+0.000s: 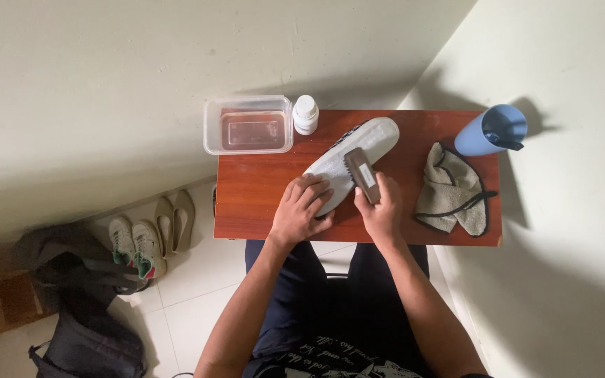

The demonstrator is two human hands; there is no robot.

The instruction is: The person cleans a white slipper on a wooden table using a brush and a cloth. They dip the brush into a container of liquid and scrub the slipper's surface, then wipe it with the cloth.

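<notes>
L hand fingers curled, pinning shoe heel, shoe sole-up on table ctr, R hand gripping brush pressed on sole, tub w/ water + bottle at back, cloth & cup to the right

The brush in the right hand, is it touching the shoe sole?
Touching. The head view shows the right hand holding the brush flat on the white sole of the shoe, with no gap visible, while the left hand steadies the shoe.
</notes>
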